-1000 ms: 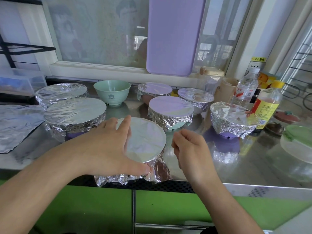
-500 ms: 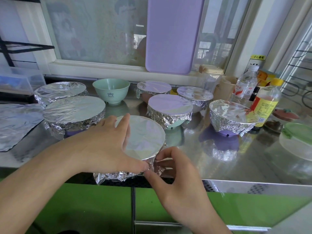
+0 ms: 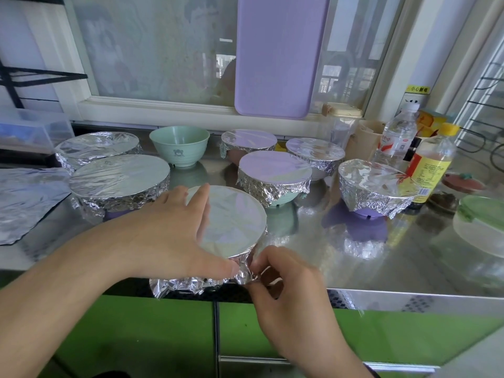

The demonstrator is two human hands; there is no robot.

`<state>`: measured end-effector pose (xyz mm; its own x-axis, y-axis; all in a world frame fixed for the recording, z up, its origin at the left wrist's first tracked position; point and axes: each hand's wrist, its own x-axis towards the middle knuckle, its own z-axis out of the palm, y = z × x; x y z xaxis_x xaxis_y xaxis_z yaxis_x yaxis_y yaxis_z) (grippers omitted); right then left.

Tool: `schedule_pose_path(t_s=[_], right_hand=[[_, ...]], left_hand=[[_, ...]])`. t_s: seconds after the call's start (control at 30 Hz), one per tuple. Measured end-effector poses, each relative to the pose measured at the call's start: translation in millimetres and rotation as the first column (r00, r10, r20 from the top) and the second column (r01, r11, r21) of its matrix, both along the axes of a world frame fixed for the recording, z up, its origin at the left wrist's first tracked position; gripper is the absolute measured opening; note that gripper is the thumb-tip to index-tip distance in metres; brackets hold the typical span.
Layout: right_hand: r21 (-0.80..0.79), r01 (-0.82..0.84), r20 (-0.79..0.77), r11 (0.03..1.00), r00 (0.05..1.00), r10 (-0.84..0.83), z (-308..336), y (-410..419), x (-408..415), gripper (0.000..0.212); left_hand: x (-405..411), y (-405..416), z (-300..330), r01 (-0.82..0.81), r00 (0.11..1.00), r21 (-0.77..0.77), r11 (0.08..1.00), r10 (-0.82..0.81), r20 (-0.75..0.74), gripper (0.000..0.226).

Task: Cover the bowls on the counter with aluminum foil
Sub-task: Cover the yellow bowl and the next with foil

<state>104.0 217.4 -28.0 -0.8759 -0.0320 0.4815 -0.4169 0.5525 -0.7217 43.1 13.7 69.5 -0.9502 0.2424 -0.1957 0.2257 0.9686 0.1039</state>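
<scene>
**Fig.: Crimping the near-right foil skirt on the front bowl**

Front bowl sits at the near edge of the steel counter, directly ahead of the person, w/ foil drawn flat over its mouth. Left hand lies spread on the bowl's left side, fingers straight across the foil top, thumb pressed along the near rim; it pins, not pinches. Right hand is just beside the bowl's near-right wall, fingers curled, thumb and fingertips pinching the loose foil flap that hangs below the rim. Key relation: flap lies up and left of the right hand's grip, against the bowl wall, so the right hand is the nearer one; the tuck probably runs inward and under. One green bowl at the back is uncovered; a spare foil sheet lies far left.
</scene>
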Motion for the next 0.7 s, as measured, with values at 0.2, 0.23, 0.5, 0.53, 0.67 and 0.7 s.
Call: schedule_pose_path(t_s=[0.2,0.23,0.5,0.53,0.67,0.7], right_hand=[[0.208,0.184,-0.150,0.960,0.977,-0.155,-4,-5,2,0.036],[0.257,0.208,-0.172,0.944,0.971,-0.167,-4,-7,2,0.040],[0.397,0.365,-0.323,0.842,0.914,-0.244,-12,-16,-11,0.033],[0.399,0.377,-0.337,0.836,0.908,-0.249,-12,-18,-12,0.033],[0.435,0.400,-0.361,0.806,0.898,-0.251,-18,-20,-13,0.039],[0.445,0.387,-0.360,0.808,0.903,-0.235,-21,-19,-13,0.043]], left_hand=[[-1,-1,-3,0.002,1.000,0.006,1.000,-0.001,-0.016,0.157],[-1,-1,-3,0.003,1.000,0.001,1.000,-0.003,-0.018,0.158],[0,-1,-1,0.001,1.000,0.014,1.000,-0.001,-0.009,0.155],[0,-1,-1,0.002,1.000,0.013,1.000,-0.002,-0.012,0.155],[1,-1,-1,-0.003,1.000,0.016,1.000,0.003,-0.016,0.154],[1,-1,-1,-0.002,1.000,0.019,1.000,0.003,-0.014,0.154]])
